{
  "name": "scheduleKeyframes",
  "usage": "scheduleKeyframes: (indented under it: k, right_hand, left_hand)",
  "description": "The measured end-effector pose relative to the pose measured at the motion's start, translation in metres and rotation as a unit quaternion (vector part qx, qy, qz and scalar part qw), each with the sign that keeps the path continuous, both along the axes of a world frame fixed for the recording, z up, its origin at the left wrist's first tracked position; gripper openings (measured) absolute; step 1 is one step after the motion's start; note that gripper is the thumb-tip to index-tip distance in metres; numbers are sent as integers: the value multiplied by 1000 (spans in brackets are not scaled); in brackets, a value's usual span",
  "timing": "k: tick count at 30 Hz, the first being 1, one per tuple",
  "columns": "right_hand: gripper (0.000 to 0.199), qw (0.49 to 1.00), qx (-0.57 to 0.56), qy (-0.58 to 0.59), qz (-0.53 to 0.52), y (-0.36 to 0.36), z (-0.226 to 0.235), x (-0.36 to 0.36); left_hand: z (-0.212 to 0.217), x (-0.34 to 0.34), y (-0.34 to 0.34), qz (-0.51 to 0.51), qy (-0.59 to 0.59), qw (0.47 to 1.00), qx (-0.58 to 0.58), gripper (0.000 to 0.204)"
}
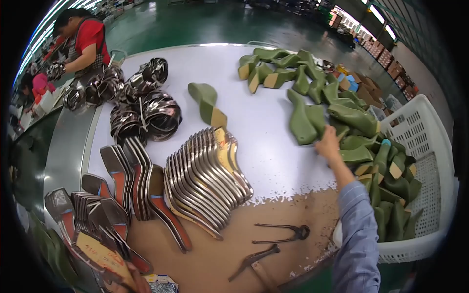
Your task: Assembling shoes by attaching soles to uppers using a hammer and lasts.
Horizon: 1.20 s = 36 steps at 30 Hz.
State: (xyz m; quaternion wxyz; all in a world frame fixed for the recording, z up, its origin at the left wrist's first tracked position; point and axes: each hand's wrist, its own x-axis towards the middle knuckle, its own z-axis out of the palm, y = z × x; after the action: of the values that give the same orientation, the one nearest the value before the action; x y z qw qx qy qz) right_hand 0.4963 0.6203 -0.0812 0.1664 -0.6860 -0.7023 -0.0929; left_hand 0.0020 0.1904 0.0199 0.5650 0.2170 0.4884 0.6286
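Observation:
At the right of the table, my right hand [330, 144] is closed on the near end of a green shoe last [316, 117]. Another green last [300, 122] lies right beside it, touching. My left hand [139, 282] is at the lower left, partly cut off by the picture's edge, with its fingers round the end of a tan-faced shoe insole [105, 255]. Between the hands stands a fanned row of curved insoles [205, 180] with shiny edges. Further left are dark and reddish insoles [139, 180] in nested stacks.
Pincers [295, 232] and a hammer [259, 259] lie at the table's brown front. A white basket [415, 249] of green lasts stands at the right. More lasts [271, 63] are heaped at the back; one pair [205, 100] lies mid-table. Coiled shiny strips [146, 115] sit left. A co-worker [88, 46] stands beyond.

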Motion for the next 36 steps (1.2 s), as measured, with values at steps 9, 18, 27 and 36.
scheduleKeyframes:
  k: [9,18,27,36]
  right_hand:
    - [41,944,-58,316,-73,-86,-1,-29]
    - [33,749,33,600,279,-332,133,-122]
    - [51,811,190,327,445,-525,95,-285]
    - [57,603,-379,541,448,-604,66,-224]
  left_hand:
    - [10,61,39,46,93,994,-18,41]
    - [-21,61,-31,-47,199,972,120,57]
    - [-50,120,-203,-118,-246,960,59,61]
    - [-24,84,-217,4,-13,981,192,57]
